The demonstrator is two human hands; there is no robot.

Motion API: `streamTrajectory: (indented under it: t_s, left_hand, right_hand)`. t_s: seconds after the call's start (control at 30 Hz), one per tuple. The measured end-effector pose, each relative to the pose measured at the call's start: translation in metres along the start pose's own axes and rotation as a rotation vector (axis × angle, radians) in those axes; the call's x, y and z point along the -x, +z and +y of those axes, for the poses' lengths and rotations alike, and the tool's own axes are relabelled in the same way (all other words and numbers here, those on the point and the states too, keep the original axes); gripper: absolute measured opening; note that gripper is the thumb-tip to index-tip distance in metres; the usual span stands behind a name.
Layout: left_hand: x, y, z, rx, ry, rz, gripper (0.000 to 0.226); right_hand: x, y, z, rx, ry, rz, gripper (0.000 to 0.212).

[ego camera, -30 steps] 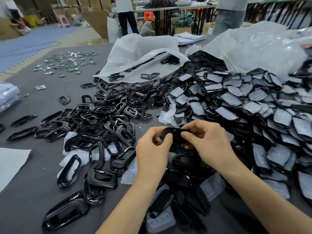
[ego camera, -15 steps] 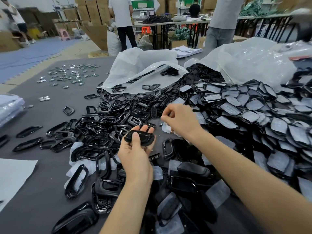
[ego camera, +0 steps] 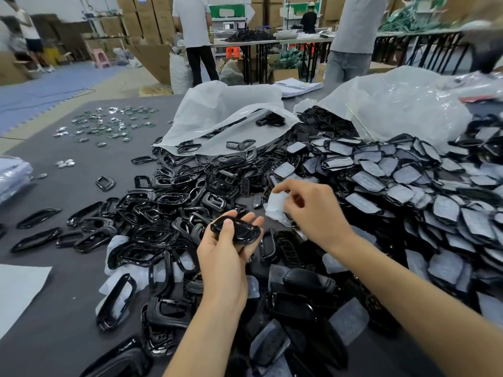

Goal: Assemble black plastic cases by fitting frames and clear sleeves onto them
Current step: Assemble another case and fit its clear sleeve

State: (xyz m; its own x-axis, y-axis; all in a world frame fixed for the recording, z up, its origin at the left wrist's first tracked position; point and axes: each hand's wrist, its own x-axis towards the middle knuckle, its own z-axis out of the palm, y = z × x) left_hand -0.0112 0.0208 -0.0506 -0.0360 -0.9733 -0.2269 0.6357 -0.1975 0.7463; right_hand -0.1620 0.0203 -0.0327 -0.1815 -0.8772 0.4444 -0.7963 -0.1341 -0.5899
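Note:
My left hand [ego camera: 223,257] holds a glossy black plastic case [ego camera: 236,229] at the middle of the view, thumb over its near end and fingers beneath it. Just to the right and a little farther off, my right hand [ego camera: 313,210] pinches a clear sleeve [ego camera: 276,205] between thumb and fingers, lifted off the pile. A heap of loose black frames [ego camera: 152,227] spreads to the left of my hands. To the right lies a large heap of sleeved cases [ego camera: 402,191]. More black cases and clear sleeves [ego camera: 299,308] lie under my forearms.
The grey table [ego camera: 54,336] carries small shiny metal pieces [ego camera: 106,126] at the far left. Two white plastic bags [ego camera: 226,112] spill parts at the back. A white sheet [ego camera: 16,289] lies at the left edge. People stand at tables behind.
My hands came apart. The left hand kept the black case and drew it nearer. The right hand reached forward to the pile and lifted a clear sleeve.

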Motion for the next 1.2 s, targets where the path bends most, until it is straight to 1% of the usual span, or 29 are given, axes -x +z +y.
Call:
streamTrajectory:
  t_s: [0.1,0.17,0.3,0.37,0.47,0.57,0.63,0.7,0.77,0.9,1.03,1.2]
  left_hand:
    - [0.001,0.000,0.001,-0.018,-0.029,-0.009,0.023]
    - [0.002,0.000,0.002,-0.037,-0.054,-0.027,0.023]
    - [0.007,0.002,0.000,-0.135,-0.107,-0.110,0.022]
    - [0.010,0.003,-0.001,-0.155,-0.150,-0.166,0.021]
    - [0.012,0.005,-0.004,-0.160,-0.198,-0.240,0.027]
    - [0.013,0.005,-0.008,-0.207,-0.200,-0.294,0.037]
    - [0.014,0.005,-0.011,-0.269,-0.167,-0.302,0.035]
    - [0.015,0.003,-0.013,-0.334,-0.119,-0.295,0.030]
    - [0.016,0.003,-0.014,-0.359,-0.089,-0.299,0.028]
    - [0.018,0.002,-0.014,-0.384,-0.043,-0.314,0.032]
    - [0.018,0.003,-0.015,-0.402,-0.033,-0.325,0.030]
    - [0.020,0.005,-0.016,-0.461,0.031,-0.346,0.029]
  right_hand:
    - [0.017,-0.018,0.005,-0.356,0.099,0.131,0.030]
    - [0.027,-0.025,0.011,-0.581,0.178,0.154,0.035]
    - [0.047,-0.030,0.020,-0.758,0.228,0.137,0.041]
    - [0.051,-0.033,0.024,-0.886,0.228,0.141,0.046]
    - [0.053,-0.036,0.026,-1.034,0.220,0.115,0.049]
    - [0.052,-0.038,0.024,-1.098,0.243,0.091,0.045]
    - [0.052,-0.038,0.023,-1.147,0.265,0.094,0.038]
    - [0.052,-0.038,0.022,-1.218,0.292,0.093,0.024]
    - [0.052,-0.038,0.021,-1.266,0.310,0.092,0.014]
    - [0.051,-0.036,0.021,-1.238,0.355,0.105,0.013]
    - [0.051,-0.034,0.021,-1.189,0.377,0.141,0.013]
    - [0.052,-0.035,0.020,-1.198,0.404,0.108,0.013]
